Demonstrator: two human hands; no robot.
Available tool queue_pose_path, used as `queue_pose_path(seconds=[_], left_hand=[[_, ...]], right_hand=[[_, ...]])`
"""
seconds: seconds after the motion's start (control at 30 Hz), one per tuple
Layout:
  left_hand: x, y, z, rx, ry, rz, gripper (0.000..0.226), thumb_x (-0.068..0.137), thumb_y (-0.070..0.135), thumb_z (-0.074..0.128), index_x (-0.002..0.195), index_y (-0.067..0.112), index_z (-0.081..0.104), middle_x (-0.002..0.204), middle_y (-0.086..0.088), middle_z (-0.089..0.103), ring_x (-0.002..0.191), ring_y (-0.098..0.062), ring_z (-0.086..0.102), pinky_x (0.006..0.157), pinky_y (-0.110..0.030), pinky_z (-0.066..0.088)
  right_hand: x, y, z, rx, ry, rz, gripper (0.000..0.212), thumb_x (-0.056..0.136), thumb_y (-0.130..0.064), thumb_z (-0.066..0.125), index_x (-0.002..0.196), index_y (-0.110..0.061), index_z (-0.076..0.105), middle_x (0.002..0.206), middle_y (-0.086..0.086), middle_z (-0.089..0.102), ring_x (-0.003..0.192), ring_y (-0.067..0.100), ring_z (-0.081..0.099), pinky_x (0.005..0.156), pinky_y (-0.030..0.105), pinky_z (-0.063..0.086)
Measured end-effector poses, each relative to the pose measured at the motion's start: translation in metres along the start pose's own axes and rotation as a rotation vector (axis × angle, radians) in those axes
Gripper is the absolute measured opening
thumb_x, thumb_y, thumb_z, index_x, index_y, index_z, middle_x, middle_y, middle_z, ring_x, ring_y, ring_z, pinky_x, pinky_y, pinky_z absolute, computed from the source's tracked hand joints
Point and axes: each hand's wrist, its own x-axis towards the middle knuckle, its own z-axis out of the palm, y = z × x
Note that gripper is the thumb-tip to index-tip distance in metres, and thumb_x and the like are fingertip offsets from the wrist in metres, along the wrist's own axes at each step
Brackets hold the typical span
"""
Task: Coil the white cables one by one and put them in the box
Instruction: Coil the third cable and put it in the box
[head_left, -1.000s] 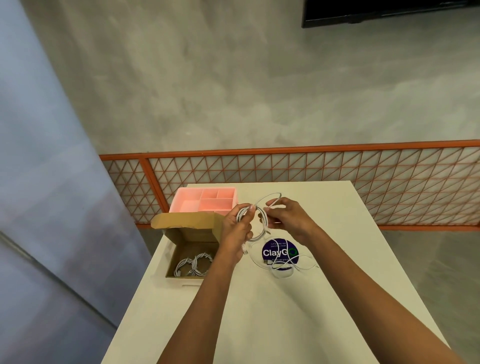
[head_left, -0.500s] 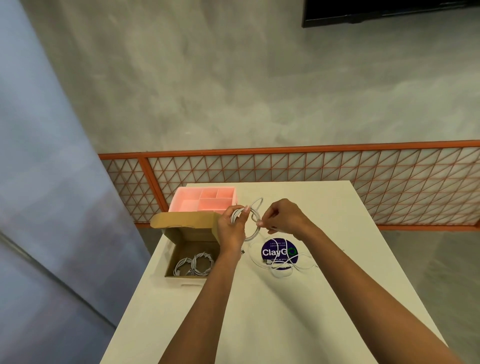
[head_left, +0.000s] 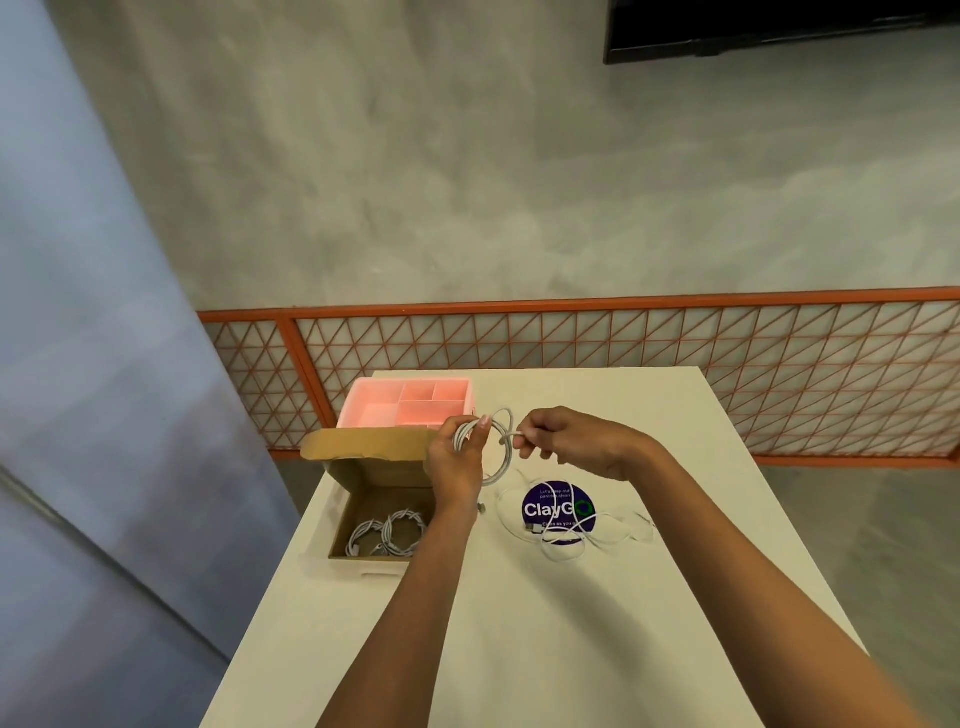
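Right hand (head_left: 576, 441) pulled its pinched cable end (head_left: 511, 439) toward 3 o'clock; left hand (head_left: 454, 465) grips the limp, light coil (head_left: 506, 452) across its loops.

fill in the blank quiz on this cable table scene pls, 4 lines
1. The cardboard box holds ____ coiled cables.
2. The divided tray behind the box is ____.
3. A loose cable lies across the round sticker that reads ____.
4. The left hand grips a coil of ____ cable, and the right hand pinches its end.

Missing words: two; pink; ClayGo; white
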Motion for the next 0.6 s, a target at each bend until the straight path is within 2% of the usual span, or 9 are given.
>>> queue_pose_path(seconds=[0.1,0.17,0.2,0.27,0.33,0.4,0.47,0.53,0.6], left_hand=[[-0.002,0.0,0.001,-0.033,-0.01,-0.03,0.01,0.083,0.027,0.072,0.077,0.032,0.065,0.087,0.003,0.068,0.094,-0.026,0.063,0.084,-0.052,0.054],[-0.004,0.0,0.002,-0.053,-0.019,-0.03,0.008,0.082,0.028,0.072,0.077,0.03,0.065,0.088,-0.001,0.069,0.095,-0.029,0.063,0.079,-0.047,0.052],[-0.004,-0.001,0.003,-0.058,-0.024,-0.028,0.007,0.081,0.029,0.072,0.078,0.029,0.066,0.089,-0.004,0.069,0.095,-0.031,0.063,0.075,-0.044,0.051],[-0.005,-0.002,0.004,-0.061,-0.034,-0.032,0.007,0.081,0.031,0.072,0.08,0.029,0.066,0.094,-0.007,0.07,0.096,-0.032,0.064,0.076,-0.044,0.052],[-0.006,-0.002,0.005,-0.069,-0.033,-0.044,0.007,0.08,0.032,0.073,0.081,0.029,0.066,0.096,-0.007,0.07,0.097,-0.031,0.064,0.08,-0.048,0.054],[-0.007,-0.003,0.005,-0.082,-0.029,-0.046,0.007,0.08,0.031,0.073,0.081,0.028,0.066,0.095,-0.008,0.069,0.097,-0.033,0.064,0.078,-0.046,0.051],[-0.006,-0.003,0.004,-0.084,-0.031,-0.034,0.008,0.08,0.031,0.073,0.081,0.027,0.066,0.093,-0.007,0.069,0.096,-0.034,0.064,0.074,-0.043,0.049],[-0.006,-0.002,0.004,-0.075,-0.046,-0.021,0.008,0.081,0.031,0.072,0.082,0.026,0.066,0.093,-0.006,0.069,0.094,-0.032,0.064,0.075,-0.044,0.05],[-0.006,0.0,0.003,-0.044,-0.064,-0.002,0.009,0.082,0.028,0.072,0.084,0.022,0.067,0.088,-0.001,0.068,0.09,-0.027,0.064,0.077,-0.042,0.051]], right_hand=[[0.004,0.001,0.004,-0.048,0.121,0.0,0.032,0.095,-0.041,0.048,0.087,-0.012,0.059,0.09,-0.001,0.058,0.084,0.011,0.05,0.075,0.023,0.039],[0.007,0.004,0.005,-0.117,0.209,0.02,0.034,0.093,-0.041,0.053,0.087,-0.01,0.066,0.095,0.003,0.06,0.088,0.017,0.052,0.075,0.026,0.038],[0.007,0.005,0.004,-0.135,0.186,0.042,0.033,0.093,-0.038,0.054,0.092,-0.009,0.069,0.094,0.002,0.059,0.084,0.016,0.051,0.069,0.025,0.038],[0.006,0.005,0.003,-0.143,0.071,0.098,0.031,0.095,-0.034,0.053,0.104,-0.011,0.071,0.078,0.001,0.052,0.061,0.013,0.04,0.053,0.02,0.03],[0.005,0.005,0.001,-0.14,0.018,0.109,0.029,0.098,-0.029,0.048,0.106,-0.012,0.07,0.064,0.001,0.037,0.052,0.012,0.027,0.047,0.02,0.023],[0.004,0.007,0.001,-0.174,0.042,0.055,0.028,0.1,-0.022,0.043,0.1,-0.01,0.069,0.064,0.0,0.046,0.054,0.012,0.039,0.052,0.019,0.03],[0.002,0.009,0.002,-0.205,0.081,-0.036,0.027,0.101,-0.016,0.04,0.093,-0.015,0.066,0.079,-0.004,0.061,0.068,0.013,0.053,0.06,0.019,0.038],[-0.002,0.009,0.003,-0.186,0.089,-0.114,0.027,0.101,-0.015,0.039,0.088,-0.021,0.062,0.088,-0.013,0.063,0.074,0.009,0.056,0.062,0.018,0.039],[-0.004,0.008,0.005,-0.162,0.058,-0.176,0.029,0.102,-0.016,0.038,0.086,-0.026,0.061,0.088,-0.018,0.062,0.073,0.005,0.057,0.065,0.018,0.041]])
